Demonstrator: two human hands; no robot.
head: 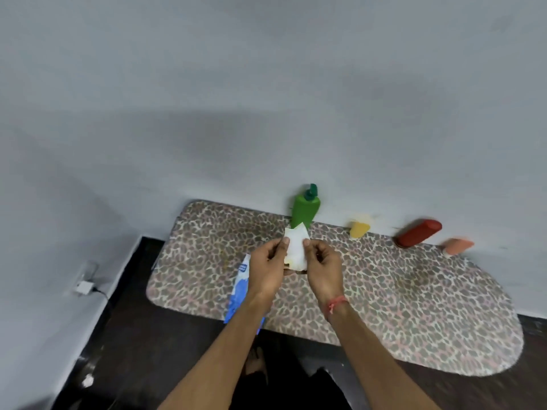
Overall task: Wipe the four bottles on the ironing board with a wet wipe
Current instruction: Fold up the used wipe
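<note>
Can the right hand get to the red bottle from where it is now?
Probably yes. The right hand is pinching the wet wipe together with the left hand. The ironing board between it and the red bottle looks bare.

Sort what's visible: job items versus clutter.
Job: white wet wipe held by left hand and right hand; green pump bottle; yellow bottle; red bottle; orange bottle; blue wipes pack.
Clutter: white wall charger.

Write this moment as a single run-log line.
stage: wipe being unfolded | left hand and right hand: both pinch wet wipe | four bottles: untouched by wall | wipe pack: on ironing board
</note>
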